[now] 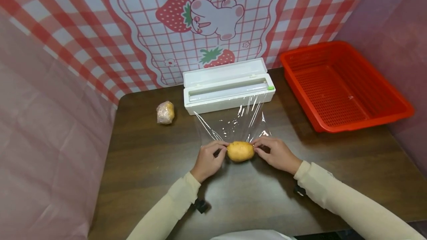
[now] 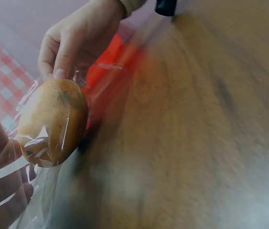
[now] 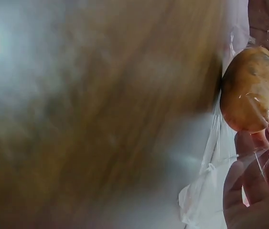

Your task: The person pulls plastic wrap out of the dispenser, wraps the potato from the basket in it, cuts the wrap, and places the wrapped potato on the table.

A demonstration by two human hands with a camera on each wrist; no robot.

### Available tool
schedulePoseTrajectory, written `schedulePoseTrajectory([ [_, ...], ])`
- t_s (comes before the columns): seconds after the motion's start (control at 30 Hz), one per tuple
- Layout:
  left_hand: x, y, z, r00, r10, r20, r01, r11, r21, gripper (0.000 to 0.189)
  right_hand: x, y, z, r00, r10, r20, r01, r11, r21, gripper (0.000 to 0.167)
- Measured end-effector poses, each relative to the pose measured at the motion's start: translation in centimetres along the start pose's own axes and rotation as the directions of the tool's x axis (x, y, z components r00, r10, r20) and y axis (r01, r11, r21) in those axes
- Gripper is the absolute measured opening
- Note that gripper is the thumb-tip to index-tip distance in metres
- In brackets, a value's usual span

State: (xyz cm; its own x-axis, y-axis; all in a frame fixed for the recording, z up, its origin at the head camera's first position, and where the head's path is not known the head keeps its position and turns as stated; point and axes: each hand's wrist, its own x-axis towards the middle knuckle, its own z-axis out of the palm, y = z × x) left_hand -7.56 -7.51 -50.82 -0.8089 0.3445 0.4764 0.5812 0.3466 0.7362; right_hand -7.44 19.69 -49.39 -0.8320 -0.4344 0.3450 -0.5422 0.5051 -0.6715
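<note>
A yellow potato [image 1: 240,151], partly covered by clear plastic wrap [image 1: 233,125], is held just in front of the wrap dispenser. At its left end my left hand [image 1: 209,159] grips it with thumb and fingers, and film lies across those fingers in the left wrist view. My right hand [image 1: 277,155] holds the opposite end between thumb and fingertips. From the potato, the film stretches back to the open white dispenser box [image 1: 230,93], whose roll shows inside. The right wrist view shows film clinging over the potato [image 3: 253,90] and bunched by the fingers.
A wrapped potato [image 1: 165,112] sits left of the dispenser. At the right stands a red plastic basket [image 1: 333,95]. Behind the brown table [image 1: 140,180] hangs a checked strawberry cloth [image 1: 213,17], with pink cloth at the left side.
</note>
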Motion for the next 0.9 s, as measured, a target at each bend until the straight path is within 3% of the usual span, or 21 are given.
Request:
schedulePoseTrajectory([
  [0.17,0.7,-0.2,0.1,0.988,-0.157,0.004,0.157,0.98,-0.126,0.011,0.7,0.5,-0.1,0.997,0.079,0.021,-0.08,0.995,0.056,0.017],
  [0.37,1.7,0.1,-0.1,0.943,-0.33,0.049,0.331,0.902,-0.279,0.009,1.4,0.9,-0.4,0.984,0.169,0.062,-0.176,0.977,0.12,0.015],
  [0.53,2.0,-0.4,-0.1,0.904,-0.415,0.102,0.424,0.843,-0.332,0.013,1.9,1.6,-0.3,0.977,0.199,0.08,-0.209,0.967,0.148,0.013],
  [0.67,2.0,-1.3,-0.1,0.897,-0.429,0.108,0.44,0.834,-0.333,0.015,2.2,1.8,-0.5,0.963,0.248,0.11,-0.264,0.949,0.174,0.01],
  [0.8,2.3,-1.5,-0.2,0.898,-0.426,0.108,0.438,0.848,-0.299,0.015,2.7,2.0,-0.7,0.951,0.277,0.139,-0.302,0.93,0.21,0.006],
  [0.9,2.6,-1.4,-0.4,0.893,-0.437,0.11,0.451,0.865,-0.222,0.014,3.0,2.3,-0.7,0.947,0.285,0.147,-0.313,0.922,0.227,0.008],
])
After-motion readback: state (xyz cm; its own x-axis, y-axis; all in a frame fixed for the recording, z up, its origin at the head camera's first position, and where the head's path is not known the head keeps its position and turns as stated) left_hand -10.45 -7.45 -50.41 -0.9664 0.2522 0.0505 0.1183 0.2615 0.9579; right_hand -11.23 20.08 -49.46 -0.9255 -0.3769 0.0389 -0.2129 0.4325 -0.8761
